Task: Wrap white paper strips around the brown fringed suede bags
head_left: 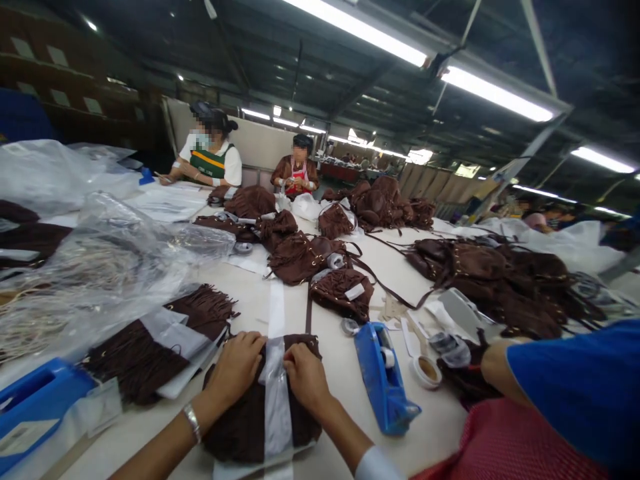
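Observation:
A brown fringed suede bag (250,420) lies flat on the white table (340,373) right in front of me, with a strip of pale paper (277,407) laid along its middle. My left hand (235,370) rests on the bag left of the strip, fingers curled down onto the fabric by the strip's edge. My right hand (306,377) presses on the bag at the strip's right edge, fingers bent and pinched at the paper. A silver bracelet (192,423) circles my left wrist.
A blue tape dispenser (383,380) stands right of my hands, tape rolls (427,371) beyond it. More brown bags (300,257) and straps crowd the table. Clear plastic bags (100,267) and a blue tray (35,400) sit left. A co-worker's blue sleeve (575,387) is at right; two people sit far back.

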Tool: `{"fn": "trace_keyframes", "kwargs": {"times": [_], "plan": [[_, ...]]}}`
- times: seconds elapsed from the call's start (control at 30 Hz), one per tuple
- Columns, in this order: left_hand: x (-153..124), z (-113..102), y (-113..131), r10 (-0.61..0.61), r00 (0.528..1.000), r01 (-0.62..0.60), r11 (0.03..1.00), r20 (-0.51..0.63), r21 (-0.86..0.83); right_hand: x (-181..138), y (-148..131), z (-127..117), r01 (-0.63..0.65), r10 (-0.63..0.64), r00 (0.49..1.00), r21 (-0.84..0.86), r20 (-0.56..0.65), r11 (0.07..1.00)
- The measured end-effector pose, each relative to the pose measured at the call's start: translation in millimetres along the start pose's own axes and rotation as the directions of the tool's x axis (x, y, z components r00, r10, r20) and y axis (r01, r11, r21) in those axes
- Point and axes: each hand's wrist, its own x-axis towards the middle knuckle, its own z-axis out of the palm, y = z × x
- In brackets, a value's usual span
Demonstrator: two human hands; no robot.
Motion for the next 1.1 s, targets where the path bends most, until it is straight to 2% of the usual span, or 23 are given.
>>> {"fn": "trace_keyframes", "kwargs": {"times": [0.07, 0.13, 0.37, 0.47, 0.57, 0.67, 0.77, 0.9, 1.1], "plan": [[17, 8, -4, -0.007, 0.997, 0.003, 0.999, 0.082, 0.041, -1, 3, 3, 0.009, -0.008, 1.0, 0.039, -0.016, 0.999], [27, 16, -5, -0.012, 0.993, 0.007, 0.999, 0.117, 0.045, -1, 6, 4, 0.006, -0.005, 1.0, 0.071, -0.015, 0.997], [29, 23, -13, -0.013, 0.987, 0.023, 0.998, 0.162, -0.061, 2, 12, 3, -0.005, 0.004, 1.0, 0.216, 0.007, 0.976], [32, 17, -31, 0.056, 0.979, -0.006, 0.97, 0.198, -0.245, 3, 16, 6, 0.002, 0.0, 1.0, 0.275, -0.005, 0.961], [37, 13, -49, 0.137, 0.966, -0.007, 0.86, 0.218, -0.511, 4, 18, 9, -0.01, 0.013, 1.0, 0.3, -0.007, 0.954], [40, 12, -59, 0.205, 0.948, -0.018, 0.798, 0.243, -0.603, 6, 20, 10, -0.02, 0.02, 1.0, 0.306, 0.003, 0.952], [41, 10, -59, 0.25, 0.926, -0.036, 0.805, 0.284, -0.592, 7, 19, 9, -0.023, 0.018, 1.0, 0.298, 0.017, 0.954], [43, -1, -51, 0.246, 0.904, -0.059, 0.881, 0.349, -0.469, 8, 18, 6, -0.026, 0.017, 0.999, 0.266, 0.037, 0.964], [41, -23, -42, 0.347, 0.843, -0.275, 0.935, 0.411, -0.225, 10, 18, 4, -0.014, 0.002, 0.999, 0.271, 0.047, 0.962]]}}
